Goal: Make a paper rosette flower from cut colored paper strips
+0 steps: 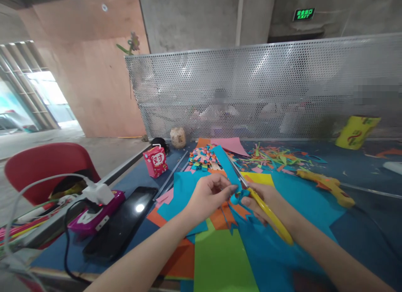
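My left hand (204, 195) pinches a blue paper strip (228, 164) near its lower end, where the paper curls. The rest of the strip slants up and away from me. Held in my right hand (273, 204) is a pair of scissors with yellow handles (276, 225), their metal blades lying along the strip's right side. Whether the blades are touching the paper, I cannot tell. Under both hands lie overlapping sheets: a green sheet (220, 258), a large blue sheet (301, 200) and a yellow sheet (264, 179). Small notched orange pieces (220, 218) lie between my wrists.
Multicoloured paper fringes (202, 156) and thin shreds (279, 153) are heaped behind. A yellow glue gun (328, 187) lies at right. On the left are a black phone (122, 225), a purple power strip (94, 216) and a red carton (155, 162). A perforated metal panel (245, 82) rises behind.
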`<state>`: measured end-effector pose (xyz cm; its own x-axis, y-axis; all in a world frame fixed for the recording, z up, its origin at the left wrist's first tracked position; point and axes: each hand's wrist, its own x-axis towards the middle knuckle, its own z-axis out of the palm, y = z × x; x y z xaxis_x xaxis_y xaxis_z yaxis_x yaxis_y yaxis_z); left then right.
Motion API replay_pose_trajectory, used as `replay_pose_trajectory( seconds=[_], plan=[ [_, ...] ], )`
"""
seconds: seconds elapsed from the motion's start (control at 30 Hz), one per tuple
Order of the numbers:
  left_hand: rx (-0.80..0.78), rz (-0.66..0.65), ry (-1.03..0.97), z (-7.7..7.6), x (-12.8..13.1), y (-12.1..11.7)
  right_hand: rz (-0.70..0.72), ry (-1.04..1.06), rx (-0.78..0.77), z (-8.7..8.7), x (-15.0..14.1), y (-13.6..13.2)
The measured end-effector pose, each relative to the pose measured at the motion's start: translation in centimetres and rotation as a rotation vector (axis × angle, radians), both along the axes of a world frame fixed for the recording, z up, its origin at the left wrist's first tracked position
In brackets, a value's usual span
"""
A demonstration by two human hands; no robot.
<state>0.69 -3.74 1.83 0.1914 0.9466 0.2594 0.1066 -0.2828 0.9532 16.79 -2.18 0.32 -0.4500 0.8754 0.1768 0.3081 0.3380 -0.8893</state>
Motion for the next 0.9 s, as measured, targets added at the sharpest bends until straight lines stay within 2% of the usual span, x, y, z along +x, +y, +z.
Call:
replay_pose_trajectory(
  seconds=[0.23, 0.4, 0.67, 0.9],
  plan=[
    [0.008, -0.016, 0.02, 0.01, 0.08, -0.07, -0.068, 0.007, -0.056, 0.76, -0.08, -0.73],
    [0.04, -0.034, 0.04, -0.41, 0.18, 0.0, 0.005, 0.033, -0.08, 0.44, -0.04, -0.19],
    [0.023, -0.059, 0.058, -0.49, 0.37, 0.1, -0.076, 0.075, -0.05, -0.01, -0.28, 0.12],
    [0.025, -0.096, 0.021, -0.8, 0.48, 0.07, -0.066, 0.109, -0.035, 0.57, -0.52, -0.05]
  ],
)
